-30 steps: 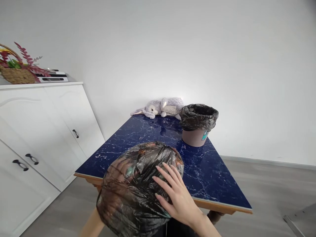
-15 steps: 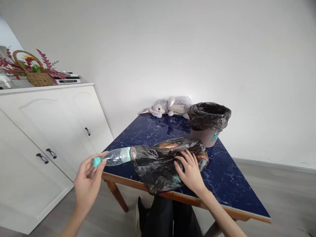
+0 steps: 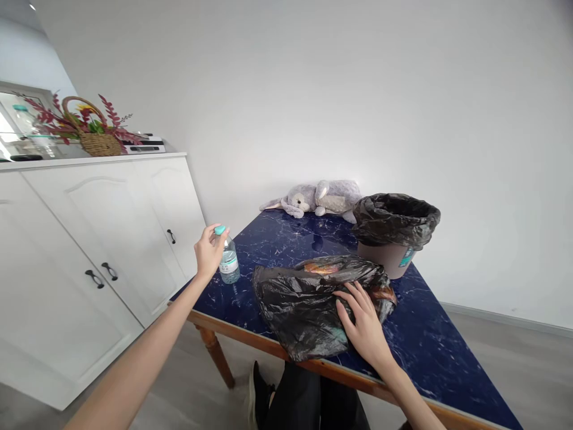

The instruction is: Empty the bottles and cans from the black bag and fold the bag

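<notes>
My left hand [image 3: 208, 251] is closed around the neck of a clear plastic water bottle [image 3: 229, 263] with a teal cap, which stands upright at the left edge of the blue marble table [image 3: 277, 239]. A filled black rubbish bag [image 3: 308, 298] lies on the table's near edge. My right hand [image 3: 364, 325] rests flat on the bag, fingers spread. Behind the bag stands a small brown bin [image 3: 391, 233] lined with a black bag.
A grey plush toy [image 3: 313, 197] lies at the table's far end by the wall. A white cabinet [image 3: 89, 251] with dark handles stands at the left, with a wicker flower basket [image 3: 94, 134] on top. My dark-trousered legs [image 3: 308, 400] show below the table edge.
My left hand drew the bottle out of the bag's left end and stood it upright on the table. The bag came down from in front of me onto the table under my right hand.
</notes>
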Motion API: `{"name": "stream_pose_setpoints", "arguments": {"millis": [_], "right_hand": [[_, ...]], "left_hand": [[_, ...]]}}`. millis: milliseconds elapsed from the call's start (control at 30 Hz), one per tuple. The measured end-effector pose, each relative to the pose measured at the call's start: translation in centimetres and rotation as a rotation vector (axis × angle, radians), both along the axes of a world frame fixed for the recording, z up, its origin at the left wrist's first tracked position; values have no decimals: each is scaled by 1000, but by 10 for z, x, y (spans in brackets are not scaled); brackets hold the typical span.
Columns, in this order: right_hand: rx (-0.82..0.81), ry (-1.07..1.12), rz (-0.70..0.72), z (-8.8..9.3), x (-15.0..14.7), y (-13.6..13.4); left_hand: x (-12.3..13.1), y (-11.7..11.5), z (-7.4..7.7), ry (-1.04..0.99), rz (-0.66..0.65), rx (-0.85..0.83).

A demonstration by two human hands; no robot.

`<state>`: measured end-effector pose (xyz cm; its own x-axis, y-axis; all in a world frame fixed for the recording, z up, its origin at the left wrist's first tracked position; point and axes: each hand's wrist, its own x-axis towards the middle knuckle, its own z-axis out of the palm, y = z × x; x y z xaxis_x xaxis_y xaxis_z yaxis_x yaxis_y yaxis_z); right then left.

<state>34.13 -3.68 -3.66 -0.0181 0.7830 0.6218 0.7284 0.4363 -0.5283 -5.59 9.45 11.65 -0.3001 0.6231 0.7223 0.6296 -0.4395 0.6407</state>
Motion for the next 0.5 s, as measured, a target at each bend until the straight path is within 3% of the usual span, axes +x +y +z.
{"name": "stream_pose_setpoints", "arguments": {"millis": [167,300,400,500], "right_hand": [[-29,21,5,0,0,-1],[-46,37,8,1,-2,-2],[-87,57,21,2,-1,-6],[-152,104,50,6,4,-16]], "left_hand": [[1,34,-4,2,73,12],[3,42,-2,35,59,-16],[6,20,-5,67,98,5],[13,-29,-18,167,127,78]]}}
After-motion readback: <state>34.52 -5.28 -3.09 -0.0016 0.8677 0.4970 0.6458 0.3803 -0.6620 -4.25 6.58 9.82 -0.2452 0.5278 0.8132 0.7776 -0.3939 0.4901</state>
